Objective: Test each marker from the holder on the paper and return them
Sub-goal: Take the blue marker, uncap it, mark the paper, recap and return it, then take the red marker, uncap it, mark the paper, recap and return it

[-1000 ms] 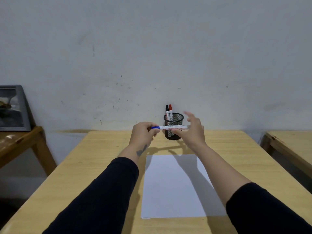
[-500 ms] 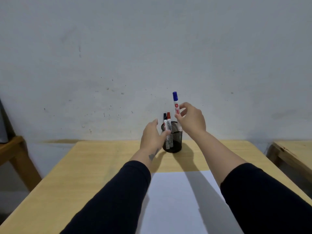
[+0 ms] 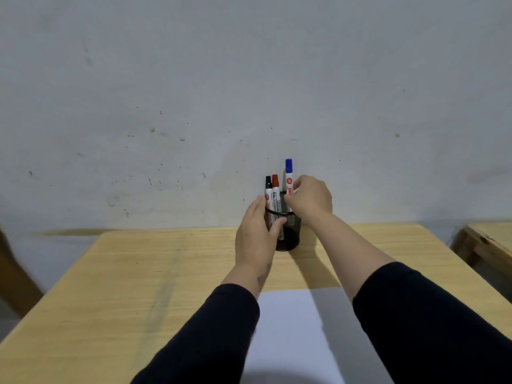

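Right hand (image 3: 310,198) pinches blue-capped marker (image 3: 288,177) upright, lower end inside mesh holder (image 3: 288,236). Left hand (image 3: 256,236) wraps holder's left side. Black marker (image 3: 268,189), red marker (image 3: 275,189) stand inside. Holder at table's (image 3: 138,273) far edge; paper (image 3: 293,328) near.

Blue-capped marker (image 3: 288,178) upright, entering black mesh holder (image 3: 288,234) — white paper (image 3: 293,333) nearer.

This looks like a plain room for desk work, maybe a classroom or a simple office. A bare wall (image 3: 249,92) is gray and spotted with small marks. A light wooden surface (image 3: 138,273) stands against it. Another wooden table (image 3: 490,239) stands just to the right.
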Tool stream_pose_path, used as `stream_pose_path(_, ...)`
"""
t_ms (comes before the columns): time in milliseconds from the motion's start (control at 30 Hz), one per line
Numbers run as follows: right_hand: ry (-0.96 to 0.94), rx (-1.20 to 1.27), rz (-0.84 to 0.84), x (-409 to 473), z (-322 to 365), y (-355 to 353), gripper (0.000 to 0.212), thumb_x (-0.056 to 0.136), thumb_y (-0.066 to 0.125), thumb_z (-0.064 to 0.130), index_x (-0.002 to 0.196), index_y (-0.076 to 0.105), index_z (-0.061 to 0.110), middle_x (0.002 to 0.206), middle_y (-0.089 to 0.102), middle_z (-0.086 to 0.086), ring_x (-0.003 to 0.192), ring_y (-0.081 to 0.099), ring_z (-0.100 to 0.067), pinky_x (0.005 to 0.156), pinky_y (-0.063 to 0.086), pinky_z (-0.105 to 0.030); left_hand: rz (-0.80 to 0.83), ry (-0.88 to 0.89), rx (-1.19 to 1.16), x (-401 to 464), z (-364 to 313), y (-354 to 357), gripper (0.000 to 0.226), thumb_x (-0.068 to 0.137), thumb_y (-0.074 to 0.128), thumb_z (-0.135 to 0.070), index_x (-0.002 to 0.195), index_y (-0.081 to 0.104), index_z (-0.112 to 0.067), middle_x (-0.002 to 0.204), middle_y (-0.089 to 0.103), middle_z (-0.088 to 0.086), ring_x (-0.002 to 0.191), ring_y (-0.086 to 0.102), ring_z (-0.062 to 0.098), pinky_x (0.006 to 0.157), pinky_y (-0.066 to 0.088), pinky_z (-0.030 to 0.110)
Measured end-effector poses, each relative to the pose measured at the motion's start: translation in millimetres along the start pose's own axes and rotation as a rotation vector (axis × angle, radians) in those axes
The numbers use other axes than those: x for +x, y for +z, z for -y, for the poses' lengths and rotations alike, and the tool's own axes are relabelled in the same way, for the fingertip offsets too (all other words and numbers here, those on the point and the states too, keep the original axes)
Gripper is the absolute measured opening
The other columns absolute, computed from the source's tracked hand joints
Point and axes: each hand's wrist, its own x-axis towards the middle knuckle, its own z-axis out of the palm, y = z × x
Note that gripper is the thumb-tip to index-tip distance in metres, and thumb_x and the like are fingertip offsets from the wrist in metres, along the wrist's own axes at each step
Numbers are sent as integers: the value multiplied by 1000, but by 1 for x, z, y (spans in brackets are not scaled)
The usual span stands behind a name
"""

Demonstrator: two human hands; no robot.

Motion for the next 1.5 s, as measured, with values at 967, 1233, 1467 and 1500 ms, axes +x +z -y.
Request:
stream_pose_path(967,30,69,-15,-4,23,26,20,85,56,3,95,74,7,94,72,-11,69,54,-22,59,39,-25,107,-139,-215,-9,-3,-1,60,88,63,-25,141,37,-35,124,58,-13,111,55,4,91,48,24)
stream_pose_path(1233,-78,289,-161,-8,41,-15,22,85,62,14,104,72,10,99,74,-8,94,68,-22,80,53,-30,150,-203,-156,-4,-14,-8,53,87,65,-28,135,41,-24,121,59,-4,113,57,17,88,49,29)
stream_pose_path(1467,-220,295,-114,-34,54,-76,22,81,62,8,100,73,10,85,70,-1,81,63,-12,74,47,-21,60,-63,-111,4,-54,-62,68,98,50,-23,153,11,-21,158,26,-1,143,27,14,106,23,19)
stream_pose_path(1500,-226,289,-85,-42,52,-79,21,81,63,8,99,73,11,84,69,-1,80,64,-12,73,49,-22,17,-30,-118,5,-60,-73,63,98,48,-22,152,15,-22,157,28,-3,143,29,12,104,22,17)
